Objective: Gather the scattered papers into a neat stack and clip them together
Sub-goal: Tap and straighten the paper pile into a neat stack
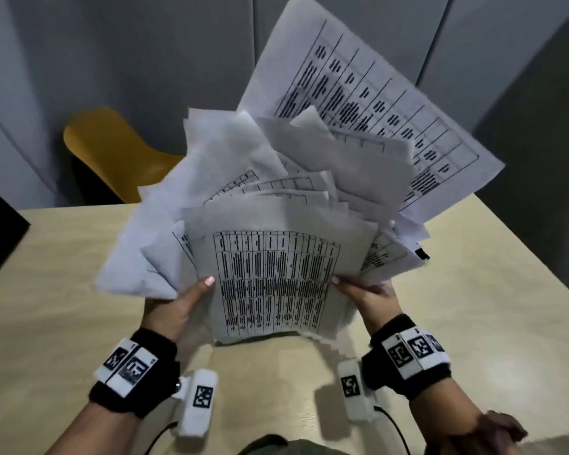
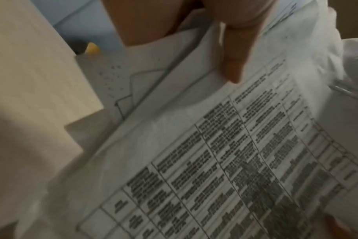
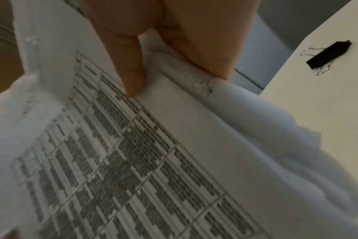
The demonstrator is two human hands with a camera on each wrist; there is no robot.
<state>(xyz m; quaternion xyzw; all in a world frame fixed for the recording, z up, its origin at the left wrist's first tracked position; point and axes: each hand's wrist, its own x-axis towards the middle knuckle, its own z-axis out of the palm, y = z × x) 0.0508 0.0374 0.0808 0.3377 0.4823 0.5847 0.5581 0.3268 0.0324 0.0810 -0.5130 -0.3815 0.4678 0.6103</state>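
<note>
A loose, fanned bundle of printed papers [image 1: 276, 224] stands upright on its lower edge on the beige table [image 1: 63, 290], sheets splaying out at the top. My left hand [image 1: 181, 303] grips the bundle's left side, thumb on the front sheet [image 2: 215, 161]. My right hand [image 1: 365, 295] grips the right side, thumb on the same table-printed sheet [image 3: 133, 161]. A black binder clip [image 3: 328, 55] with silver handles lies on the table to the right, partly hidden behind the papers [image 1: 422, 253] in the head view.
A yellow chair [image 1: 112, 149] stands beyond the table's far edge on the left. Grey wall panels [image 1: 145, 60] rise behind. Bare tabletop shows on both sides of the bundle and in front of it.
</note>
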